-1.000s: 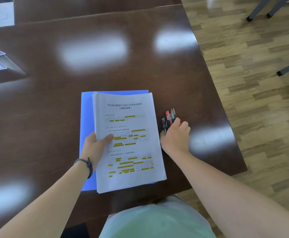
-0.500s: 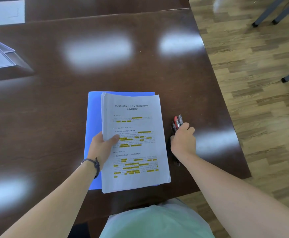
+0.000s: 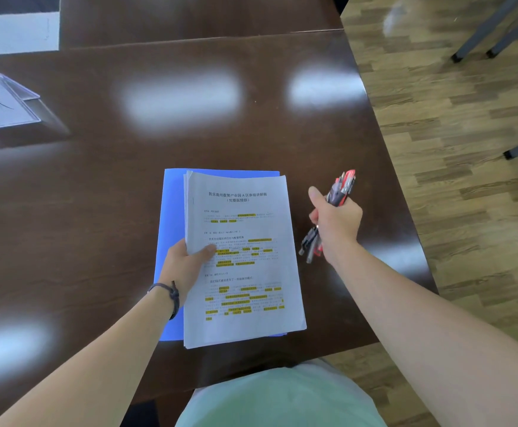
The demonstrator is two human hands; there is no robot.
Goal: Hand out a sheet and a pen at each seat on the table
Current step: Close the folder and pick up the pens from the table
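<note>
L grip [image 3: 187, 266] pinches yellow-highlighted Chinese sheets [image 3: 245, 272]; R grip [image 3: 337, 220] clutches pens [image 3: 342, 188].

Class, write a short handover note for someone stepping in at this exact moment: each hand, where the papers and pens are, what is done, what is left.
Left hand grips the stack of printed sheets with the blue folder beneath it, thumb on top.
Right hand holds the bundle of pens, lifted clear of the dark table.
Done: both supplies are in hand.
Left: no sheet or pen lies at any seat in view; the place by the name card awaits.
</note>
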